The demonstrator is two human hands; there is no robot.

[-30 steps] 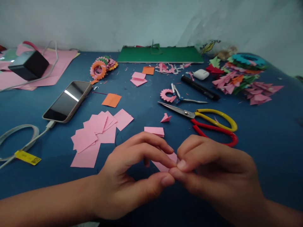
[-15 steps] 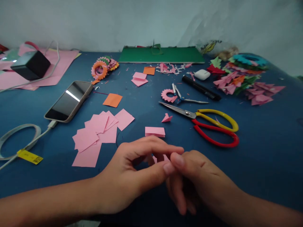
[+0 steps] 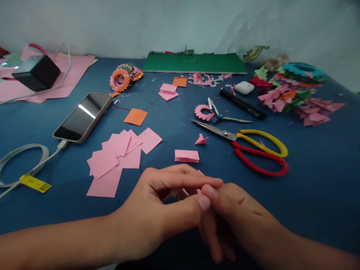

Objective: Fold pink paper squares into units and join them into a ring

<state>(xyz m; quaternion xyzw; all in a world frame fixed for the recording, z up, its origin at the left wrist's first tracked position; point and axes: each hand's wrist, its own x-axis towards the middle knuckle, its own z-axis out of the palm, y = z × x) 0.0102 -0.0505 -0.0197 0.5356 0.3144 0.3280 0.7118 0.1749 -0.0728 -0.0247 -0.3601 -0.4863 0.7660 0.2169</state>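
My left hand [image 3: 171, 202] and my right hand [image 3: 236, 213] meet at the fingertips near the table's front. Both have bent fingers and pinched thumbs; whatever lies between the fingertips is hidden. Bits of pink paper [image 3: 199, 191] show behind my left fingers, and I cannot tell whether they are held. Just beyond the hands lies a folded pink strip [image 3: 186, 156], with a small folded pink piece [image 3: 201, 139] behind it. Overlapping pink squares [image 3: 104, 163] are spread left of my left hand. Scissors [image 3: 239, 138] with red and yellow handles lie beyond my right hand.
A phone [image 3: 83, 117] on a cable and a black cube [image 3: 36, 73] are at the left. Orange squares [image 3: 135, 117], paper rings [image 3: 119, 80], small cutters [image 3: 218, 114], a black pen [image 3: 243, 104] and a white case [image 3: 244, 87] lie farther back. Folded paper pieces [image 3: 281, 97] are heaped right.
The view has shifted slightly, moving the table items a little to the right. My hands stay together, with the fingertips in nearly the same pose.
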